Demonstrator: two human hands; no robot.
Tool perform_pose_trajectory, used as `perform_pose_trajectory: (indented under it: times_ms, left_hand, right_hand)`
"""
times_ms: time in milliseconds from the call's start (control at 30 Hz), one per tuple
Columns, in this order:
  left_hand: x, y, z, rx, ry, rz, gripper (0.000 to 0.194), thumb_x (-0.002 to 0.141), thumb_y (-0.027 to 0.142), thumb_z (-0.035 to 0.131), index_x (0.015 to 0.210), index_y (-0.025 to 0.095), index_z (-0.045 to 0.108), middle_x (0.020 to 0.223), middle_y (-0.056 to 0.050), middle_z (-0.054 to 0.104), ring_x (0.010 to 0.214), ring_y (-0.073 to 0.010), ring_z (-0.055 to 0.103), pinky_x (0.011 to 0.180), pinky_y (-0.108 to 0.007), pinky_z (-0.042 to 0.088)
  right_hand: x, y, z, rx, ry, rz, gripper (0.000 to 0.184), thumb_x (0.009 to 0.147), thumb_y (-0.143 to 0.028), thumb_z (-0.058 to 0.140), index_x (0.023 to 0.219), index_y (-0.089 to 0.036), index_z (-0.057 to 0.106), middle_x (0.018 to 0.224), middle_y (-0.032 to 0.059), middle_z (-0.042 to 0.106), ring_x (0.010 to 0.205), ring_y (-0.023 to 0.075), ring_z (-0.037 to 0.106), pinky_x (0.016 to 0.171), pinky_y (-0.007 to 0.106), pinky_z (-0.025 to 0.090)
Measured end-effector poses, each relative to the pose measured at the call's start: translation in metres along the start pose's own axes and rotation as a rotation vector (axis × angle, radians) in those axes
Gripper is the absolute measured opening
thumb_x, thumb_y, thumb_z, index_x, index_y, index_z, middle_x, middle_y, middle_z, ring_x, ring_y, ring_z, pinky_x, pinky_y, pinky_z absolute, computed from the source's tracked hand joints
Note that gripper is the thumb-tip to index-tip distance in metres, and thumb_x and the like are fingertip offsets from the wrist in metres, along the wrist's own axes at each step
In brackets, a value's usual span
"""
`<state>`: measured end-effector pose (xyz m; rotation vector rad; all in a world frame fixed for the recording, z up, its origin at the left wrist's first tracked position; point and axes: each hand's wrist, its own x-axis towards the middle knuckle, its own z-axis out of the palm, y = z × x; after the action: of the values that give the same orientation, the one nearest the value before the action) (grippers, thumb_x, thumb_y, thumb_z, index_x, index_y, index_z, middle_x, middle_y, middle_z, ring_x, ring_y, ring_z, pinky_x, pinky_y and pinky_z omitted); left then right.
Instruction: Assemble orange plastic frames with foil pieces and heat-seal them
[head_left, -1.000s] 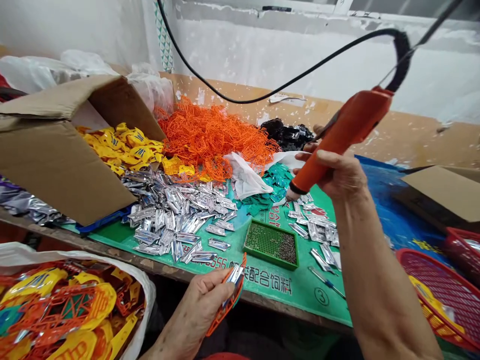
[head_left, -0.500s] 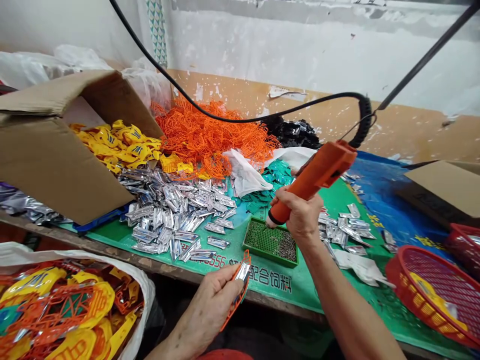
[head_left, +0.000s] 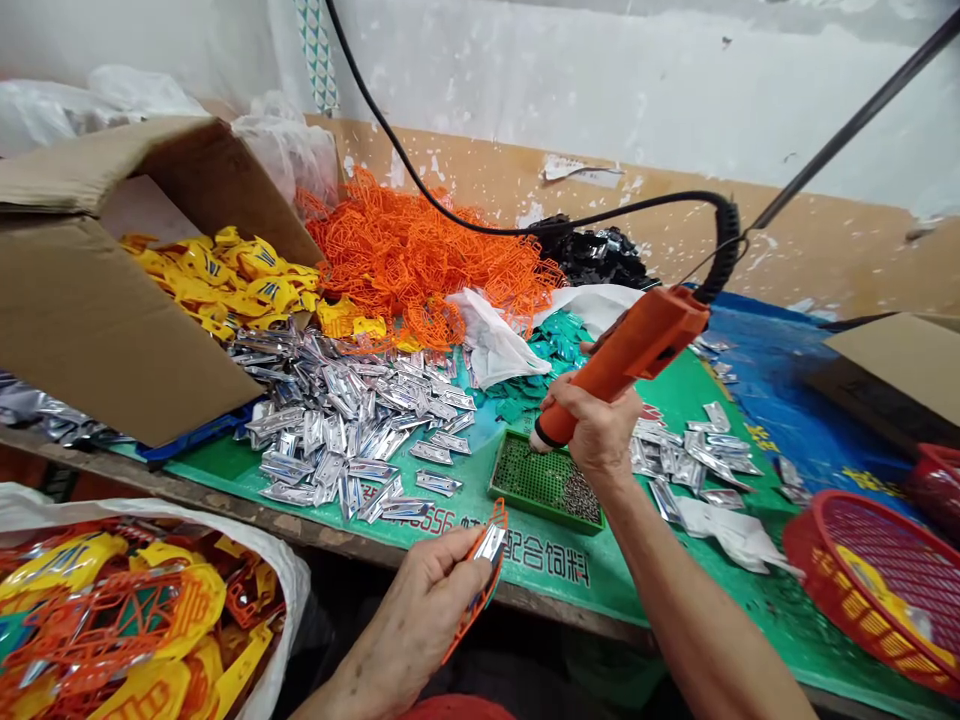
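Observation:
My right hand [head_left: 606, 428] is wrapped round an orange electric screwdriver [head_left: 628, 358], whose tip points down over a green perforated tray [head_left: 541, 508] of small screws. A black cable [head_left: 465, 228] runs from the tool's top end. Near the table's front edge, my left hand [head_left: 424, 610] pinches an orange plastic frame [head_left: 491, 555] with a silver piece on it. The frame is tilted, and its lower part is partly hidden behind the fingers.
Silver pieces [head_left: 330, 430] lie heaped left of the tray, below orange frames [head_left: 427, 260]. A cardboard box [head_left: 112, 300] holds yellow parts. A white sack [head_left: 289, 590] of coloured parts stands front left; a red basket [head_left: 817, 580] sits at right. Green parts [head_left: 559, 345] lie behind the tray.
The screwdriver's tip is slightly lower over the screw tray. The frame in my left hand has turned a little, and the whole view has shifted slightly.

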<state>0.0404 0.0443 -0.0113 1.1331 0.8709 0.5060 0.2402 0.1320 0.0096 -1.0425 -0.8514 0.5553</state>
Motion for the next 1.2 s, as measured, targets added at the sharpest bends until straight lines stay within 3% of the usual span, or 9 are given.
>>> perform_pose_trajectory:
  times_ms: [767, 1000, 1200]
  left_hand:
    - [0.003, 0.004, 0.004, -0.159, 0.046, -0.065, 0.025, 0.075, 0.041, 0.065, 0.077, 0.016, 0.07, 0.06, 0.002, 0.051, 0.067, -0.0148, 0.049, 0.067, -0.025, 0.037]
    - [0.005, 0.0, 0.008, -0.195, 0.089, -0.045, 0.023, 0.074, 0.038, 0.066, 0.077, 0.016, 0.071, 0.064, 0.001, 0.056, 0.064, -0.0129, 0.048, 0.063, -0.023, 0.036]
    - [0.004, -0.003, 0.009, -0.216, 0.106, 0.008, 0.021, 0.075, 0.035, 0.066, 0.083, 0.017, 0.074, 0.062, 0.001, 0.057, 0.064, -0.0135, 0.05, 0.063, -0.024, 0.038]
  right_hand:
    - [0.001, 0.003, -0.002, 0.038, -0.016, 0.0, 0.051, 0.057, -0.018, 0.072, 0.106, -0.015, 0.059, 0.058, -0.0066, 0.06, 0.044, 0.0136, 0.056, 0.046, 0.03, 0.046]
    - [-0.006, -0.036, 0.0, 0.164, -0.027, -0.041, 0.051, 0.059, -0.015, 0.071, 0.108, -0.019, 0.058, 0.059, -0.0066, 0.06, 0.045, 0.0141, 0.056, 0.047, 0.031, 0.047]
    - [-0.038, -0.075, -0.002, 0.229, -0.154, 0.013, 0.033, 0.065, -0.012, 0.066, 0.096, -0.023, 0.061, 0.062, -0.004, 0.059, 0.051, 0.0136, 0.057, 0.051, 0.031, 0.05]
